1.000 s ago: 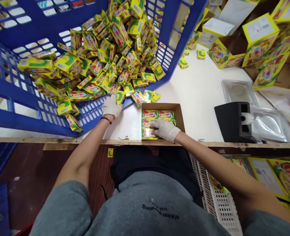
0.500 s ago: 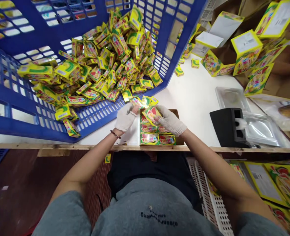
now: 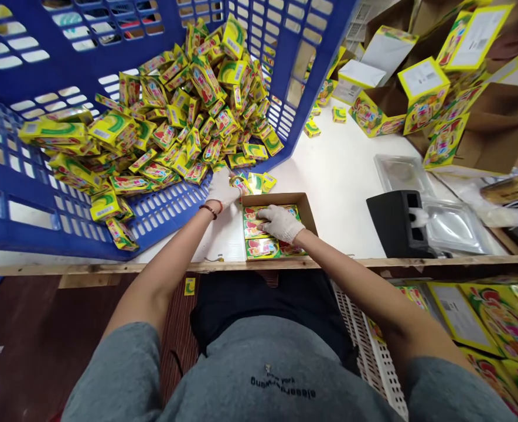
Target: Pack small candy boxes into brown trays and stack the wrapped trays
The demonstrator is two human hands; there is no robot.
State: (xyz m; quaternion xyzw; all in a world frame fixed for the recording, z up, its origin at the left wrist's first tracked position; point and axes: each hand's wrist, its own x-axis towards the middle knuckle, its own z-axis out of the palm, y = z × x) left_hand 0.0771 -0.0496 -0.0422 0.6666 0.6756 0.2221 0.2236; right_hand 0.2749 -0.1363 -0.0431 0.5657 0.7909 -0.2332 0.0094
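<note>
My left hand (image 3: pixel 222 189) has a white glove on, and its fingers touch the loose yellow packets (image 3: pixel 242 185) lying at the edge of the blue basket (image 3: pixel 166 205). I cannot tell if it is gripping one. My right hand (image 3: pixel 280 224) has a white glove too. It lies open and flat on the rows of packets (image 3: pixel 259 230) inside the brown cardboard box (image 3: pixel 305 214). The box sits on the white table (image 3: pixel 338 164), just beside the basket. A big pile of packets (image 3: pixel 188 117) fills the basket.
</note>
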